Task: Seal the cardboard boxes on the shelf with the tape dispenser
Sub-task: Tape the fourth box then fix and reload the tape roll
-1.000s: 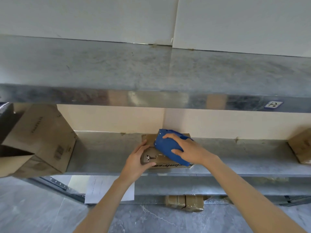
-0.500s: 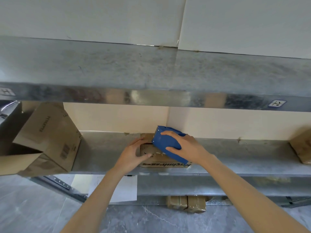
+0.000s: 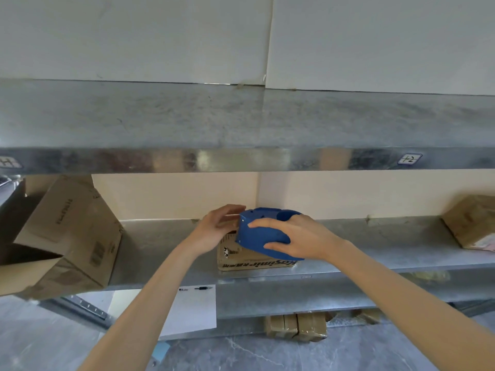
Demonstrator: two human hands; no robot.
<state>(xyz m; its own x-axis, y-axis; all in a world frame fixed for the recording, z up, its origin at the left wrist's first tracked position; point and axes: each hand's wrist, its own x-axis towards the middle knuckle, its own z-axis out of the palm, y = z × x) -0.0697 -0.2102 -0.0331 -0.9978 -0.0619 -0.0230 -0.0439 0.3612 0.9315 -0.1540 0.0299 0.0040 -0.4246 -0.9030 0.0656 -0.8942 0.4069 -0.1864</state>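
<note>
Centre frame, middle shelf: small cardboard box near front edge, printed side facing camera.
Blue tape dispenser on top of box, tilted, covering its right part.
Right hand grips dispenser, fingers curled round its side.
Left hand rests on box top just left of dispenser, fingers near straight, grasping nothing.
Left of frame: large open carton, tipped.
Right edge: another box, same shelf.
Lower centre: white paper sheet; taped packages below.
</note>
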